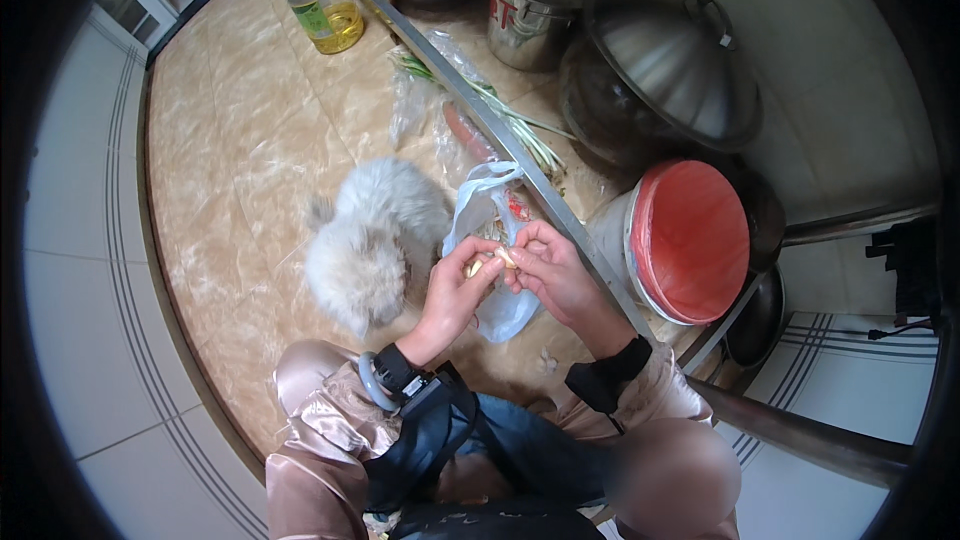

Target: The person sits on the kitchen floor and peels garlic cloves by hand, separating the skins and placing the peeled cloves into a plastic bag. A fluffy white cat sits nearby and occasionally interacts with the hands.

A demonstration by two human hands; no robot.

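Note:
Between my fingertips, above an open plastic bag, is a small pale piece that looks like a garlic clove [506,257]. My left hand [459,279] pinches it from one side, with another pale clove [474,268] tucked in its curled fingers. From the other side my right hand [555,268] grips the same clove between thumb and fingers. The pale blue plastic bag [510,315] rests on the floor under both hands. Part of its contents shows past my fingers, including something red [517,205]; the rest is hidden.
A fluffy pale cat [360,270] is close beside my left hand. A metal rail [555,202] runs past the bag. Beyond it are spring onions [529,135], a red-lined bucket [694,240], a lidded pot [660,75] and a steel pail [517,30]. An oil bottle [326,19] stands farther off.

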